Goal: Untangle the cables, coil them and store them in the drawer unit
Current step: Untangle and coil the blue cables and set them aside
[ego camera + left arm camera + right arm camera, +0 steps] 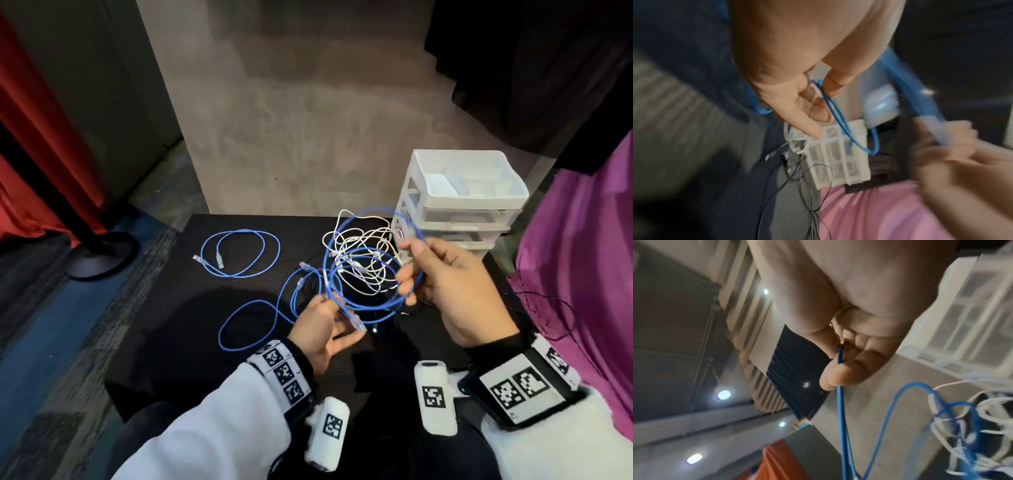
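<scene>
A blue cable (371, 310) hangs in several loops above the black table (178, 308), held between both hands. My left hand (334, 310) pinches the loops at their lower left; thumb and fingers close on the strands (829, 100). My right hand (409, 270) grips the loops' right side, with the cable (840, 356) running out between its curled fingers. A tail of this blue cable (246, 325) trails over the table to the left. A white cable tangle (363, 246) lies behind the loops. The white drawer unit (462, 202) stands at the back right with its drawers closed.
A second blue cable (239, 253) lies coiled on the table's back left. A thin black wire (797, 186) runs over the table's right edge by pink cloth (582, 274). A round stand base (102, 253) sits on the floor to the left.
</scene>
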Tool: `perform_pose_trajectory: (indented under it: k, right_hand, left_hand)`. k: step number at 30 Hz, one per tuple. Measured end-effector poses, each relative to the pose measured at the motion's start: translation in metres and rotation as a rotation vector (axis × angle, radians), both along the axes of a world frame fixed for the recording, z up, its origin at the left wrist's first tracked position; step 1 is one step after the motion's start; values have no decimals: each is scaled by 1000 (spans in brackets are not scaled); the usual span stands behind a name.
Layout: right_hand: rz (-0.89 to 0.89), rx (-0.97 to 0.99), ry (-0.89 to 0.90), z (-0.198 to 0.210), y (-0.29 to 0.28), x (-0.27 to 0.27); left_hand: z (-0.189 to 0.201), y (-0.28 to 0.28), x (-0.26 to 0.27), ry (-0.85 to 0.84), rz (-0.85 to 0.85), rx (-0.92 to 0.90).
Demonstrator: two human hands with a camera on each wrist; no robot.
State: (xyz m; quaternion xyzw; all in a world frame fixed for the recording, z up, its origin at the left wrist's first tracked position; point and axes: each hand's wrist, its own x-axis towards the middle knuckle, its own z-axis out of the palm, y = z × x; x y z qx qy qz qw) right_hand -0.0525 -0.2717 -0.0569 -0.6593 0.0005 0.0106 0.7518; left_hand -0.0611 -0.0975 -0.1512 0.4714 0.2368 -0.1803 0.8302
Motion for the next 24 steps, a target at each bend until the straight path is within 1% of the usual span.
perform_pose_trajectory:
  k: [3,6,10,11,12,13,15,16,17,19,20,21,22,23,24]
  right_hand:
    - [-17,-115,162,-40,-4,7]
    - [58,-203,302,-72,1,9]
    - [178,-345,377,-96,14,5]
    - [200,-372,380,-100,16,3]
    - [226,-388,385,-104,19,2]
    - [265,-396,387,-106,21,0]
    - [355,-404,372,-107,27,-4]
    - [367,-389,351,-107,30,-5]
    - [340,-351,320,-106,32,-5]
    - [187,-292,216,-109,35,-2]
    - [99,-308,153,-111,36,1]
    - [53,-339,98,-114,37,3]
    - [60,-345,63,-115,40,5]
    - [104,-320,57,-113,45,5]
    - [161,-259,82,-112,53,5]
  left_hand:
    - [18,12,-10,-128,-48,27]
    - [19,24,-17,-137,-39,-21]
    - [18,39,-24,-123,26,-145]
    - [16,41,-26,-131,51,-136]
    - [15,41,-27,-144,79,-84]
    - [15,41,-29,-171,95,6]
    - [18,40,-34,-286,79,232]
    - [21,41,-37,-343,57,319]
    - [25,45,-40,-375,36,374]
    - [34,58,-44,-423,-18,420]
    - [41,66,-45,-444,-50,422]
    - [46,74,-47,-459,-79,428]
    - [51,81,-48,-469,-109,439]
    - [56,87,-50,-474,-139,453]
    - [60,92,-51,-479,-170,458]
